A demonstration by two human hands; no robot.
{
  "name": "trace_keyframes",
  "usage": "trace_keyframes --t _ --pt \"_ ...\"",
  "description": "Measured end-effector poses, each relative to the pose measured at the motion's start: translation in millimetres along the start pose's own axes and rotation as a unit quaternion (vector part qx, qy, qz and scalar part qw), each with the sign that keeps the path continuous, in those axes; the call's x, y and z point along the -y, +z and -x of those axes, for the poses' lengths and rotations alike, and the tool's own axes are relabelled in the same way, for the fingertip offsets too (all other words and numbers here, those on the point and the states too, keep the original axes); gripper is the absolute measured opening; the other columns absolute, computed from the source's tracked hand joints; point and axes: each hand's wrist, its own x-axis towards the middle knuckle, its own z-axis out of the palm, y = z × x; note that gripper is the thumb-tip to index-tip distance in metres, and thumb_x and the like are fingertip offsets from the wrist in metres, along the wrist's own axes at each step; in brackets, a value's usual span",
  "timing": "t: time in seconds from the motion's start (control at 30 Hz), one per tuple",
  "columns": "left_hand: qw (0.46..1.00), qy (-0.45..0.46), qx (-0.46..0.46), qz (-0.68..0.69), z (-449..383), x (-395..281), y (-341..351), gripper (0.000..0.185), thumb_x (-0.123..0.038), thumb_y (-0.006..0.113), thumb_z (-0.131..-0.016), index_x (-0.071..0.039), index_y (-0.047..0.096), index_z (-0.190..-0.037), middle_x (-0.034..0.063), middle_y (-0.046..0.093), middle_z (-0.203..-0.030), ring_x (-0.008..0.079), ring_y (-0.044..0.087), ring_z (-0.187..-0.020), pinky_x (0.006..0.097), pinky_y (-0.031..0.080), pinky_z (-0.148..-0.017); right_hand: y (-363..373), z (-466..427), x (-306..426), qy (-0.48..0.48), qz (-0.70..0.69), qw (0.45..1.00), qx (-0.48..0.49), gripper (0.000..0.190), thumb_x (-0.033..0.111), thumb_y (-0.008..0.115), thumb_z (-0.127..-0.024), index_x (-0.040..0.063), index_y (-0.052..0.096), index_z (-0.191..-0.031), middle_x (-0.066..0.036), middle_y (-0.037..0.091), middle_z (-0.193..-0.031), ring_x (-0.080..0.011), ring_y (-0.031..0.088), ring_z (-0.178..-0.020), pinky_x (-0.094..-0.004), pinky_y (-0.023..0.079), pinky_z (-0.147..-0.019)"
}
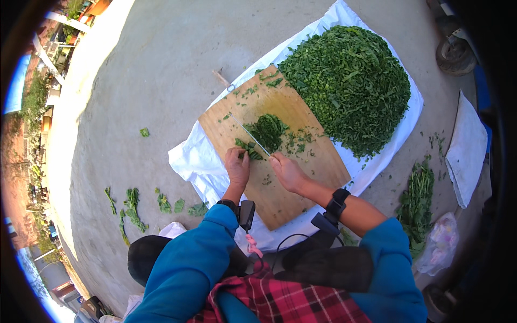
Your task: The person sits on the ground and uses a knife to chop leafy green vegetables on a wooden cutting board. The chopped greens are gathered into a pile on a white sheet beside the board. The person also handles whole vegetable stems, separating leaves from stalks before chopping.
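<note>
A wooden board [258,194] lies on a white plastic sheet on the ground. My left hand [237,164] presses a small bunch of green leaves [251,150] against the board. My right hand [287,173] grips a knife [254,138], whose thin blade points up and left between that bunch and a small heap of cut greens [267,131]. The handle is hidden in my fist. Leaf scraps dot the board. Beyond its right edge rises a large mound of chopped leafy greens [351,84] on the sheet.
Uncut greens [418,198] lie on the concrete at the right, beside a clear plastic bag [440,244] and a folded white sack [466,149]. Loose leaves [133,208] lie at the left. A tool with a wooden handle [221,78] touches the sheet's edge. A wheel [455,54] stands far right.
</note>
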Motion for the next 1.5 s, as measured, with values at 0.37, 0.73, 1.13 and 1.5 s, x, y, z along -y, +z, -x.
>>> trace_keyframes --t 0.37,0.73,1.13,1.5 --pt "0.994 -0.099 -0.023 -0.028 3.0 1.2 3.3 0.009 0.0 0.065 -0.072 -0.003 0.058 -0.078 0.0118 0.057 -0.081 0.0289 0.055 -0.075 0.0366 0.046 -0.068 -7.0 12.1 9.7 0.015 0.059 0.994 0.095 0.034 0.032 0.041 -0.095 0.002 0.049 -0.107 -0.023 0.06 -0.085 -0.0418 0.058 -0.082 -0.0455 0.044 -0.07" --pt "0.995 -0.079 0.009 -0.059 0.1 5.7 2.5 0.01 0.0 0.064 -0.071 -0.003 0.057 -0.077 0.0117 0.055 -0.077 0.0301 0.055 -0.075 0.0383 0.045 -0.067 20.1 -13.9 7.3 0.036 0.11 0.988 0.101 0.032 0.032 0.04 -0.096 0.002 0.047 -0.103 -0.021 0.059 -0.077 -0.0419 0.057 -0.075 -0.0463 0.044 -0.066" --pt "0.996 -0.075 0.026 -0.04 7.5 2.6 -1.3 0.014 0.003 0.063 -0.071 -0.002 0.06 -0.083 0.013 0.056 -0.088 0.0317 0.054 -0.086 0.0384 0.045 -0.077 1.5 -3.7 3.3 -0.041 -0.015 0.999 -0.002 0.032 0.032 0.042 -0.095 0.003 0.052 -0.102 -0.024 0.06 -0.079 -0.0449 0.057 -0.078 -0.0482 0.044 -0.067" --pt "0.988 -0.145 -0.029 0.048 5.9 4.9 3.7 0.012 0.005 0.063 -0.071 -0.002 0.058 -0.078 0.0112 0.056 -0.077 0.0273 0.057 -0.071 0.0347 0.048 -0.065 -4.3 6.2 9.5 0.023 0.045 0.992 0.115 0.032 0.031 0.042 -0.095 0.002 0.051 -0.106 -0.022 0.06 -0.086 -0.0398 0.059 -0.083 -0.0432 0.045 -0.07"
